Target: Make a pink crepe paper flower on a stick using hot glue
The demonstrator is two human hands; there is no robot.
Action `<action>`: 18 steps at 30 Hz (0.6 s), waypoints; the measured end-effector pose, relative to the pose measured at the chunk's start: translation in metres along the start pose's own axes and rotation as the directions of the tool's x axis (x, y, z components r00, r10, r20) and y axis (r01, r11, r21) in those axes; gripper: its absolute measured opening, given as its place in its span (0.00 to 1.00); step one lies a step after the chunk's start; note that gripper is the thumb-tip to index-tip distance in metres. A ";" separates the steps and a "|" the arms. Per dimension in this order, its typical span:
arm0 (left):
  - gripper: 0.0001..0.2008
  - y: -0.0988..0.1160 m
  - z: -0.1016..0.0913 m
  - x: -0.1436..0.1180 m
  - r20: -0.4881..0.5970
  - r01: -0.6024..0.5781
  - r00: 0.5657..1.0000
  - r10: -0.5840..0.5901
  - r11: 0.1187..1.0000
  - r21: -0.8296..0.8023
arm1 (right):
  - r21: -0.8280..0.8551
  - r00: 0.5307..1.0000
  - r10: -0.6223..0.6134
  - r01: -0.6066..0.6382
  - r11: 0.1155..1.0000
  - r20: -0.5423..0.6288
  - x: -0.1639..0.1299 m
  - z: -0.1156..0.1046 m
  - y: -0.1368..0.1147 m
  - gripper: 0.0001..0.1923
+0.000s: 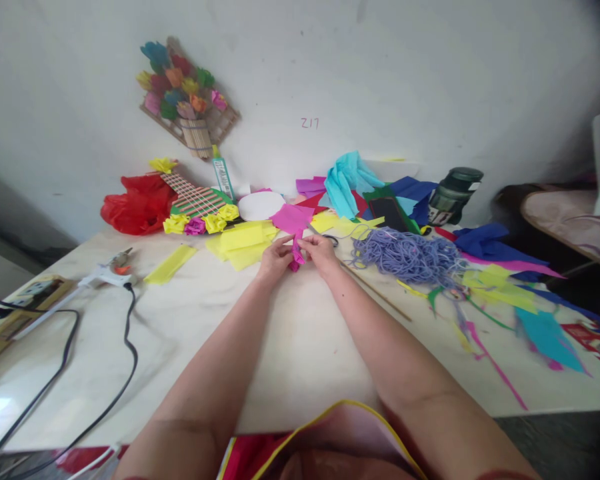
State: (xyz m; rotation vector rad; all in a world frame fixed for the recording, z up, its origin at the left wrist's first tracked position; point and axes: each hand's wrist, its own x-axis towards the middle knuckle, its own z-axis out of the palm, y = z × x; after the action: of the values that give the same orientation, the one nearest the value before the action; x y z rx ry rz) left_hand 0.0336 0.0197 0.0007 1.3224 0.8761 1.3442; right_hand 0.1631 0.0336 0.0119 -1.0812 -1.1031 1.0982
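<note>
Mid-table, far side, left hand (pixel 275 259) & right hand (pixel 320 254) both pinching small pink crumpled paper piece (pixel 295 257), purple yarn heap (pixel 410 256) just right.

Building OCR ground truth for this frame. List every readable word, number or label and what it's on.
"Z17" (could be "217"): handwritten in red on the wall.
Glue tube leaning on the wall: printed label, too small to read.
Dark green jar: white label, blurred, unreadable.
Box at the table's left edge: print blurred, unreadable.
No text on the pink paper piece held by the left hand and right hand.
</note>
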 end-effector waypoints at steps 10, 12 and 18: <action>0.28 0.007 0.002 -0.004 0.010 0.043 0.999 -0.043 0.999 -0.006 | -0.158 0.991 0.047 -0.027 0.987 0.124 0.001 -0.005 0.000 0.16; 0.26 0.007 0.002 -0.003 -0.005 0.063 0.998 -0.063 0.998 -0.011 | -0.180 0.990 0.035 -0.009 0.984 0.140 0.001 -0.006 -0.001 0.16; 0.17 0.004 -0.003 -0.001 -0.056 0.099 0.993 -0.102 0.993 -0.063 | -0.117 0.965 0.029 0.001 0.993 0.261 -0.003 -0.010 -0.007 0.08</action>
State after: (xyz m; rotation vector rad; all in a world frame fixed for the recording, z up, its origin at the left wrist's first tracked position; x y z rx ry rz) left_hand 0.0303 0.0186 0.0042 1.1825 0.9240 1.3267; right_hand 0.1732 0.0287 0.0177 -1.0552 -1.3848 1.2259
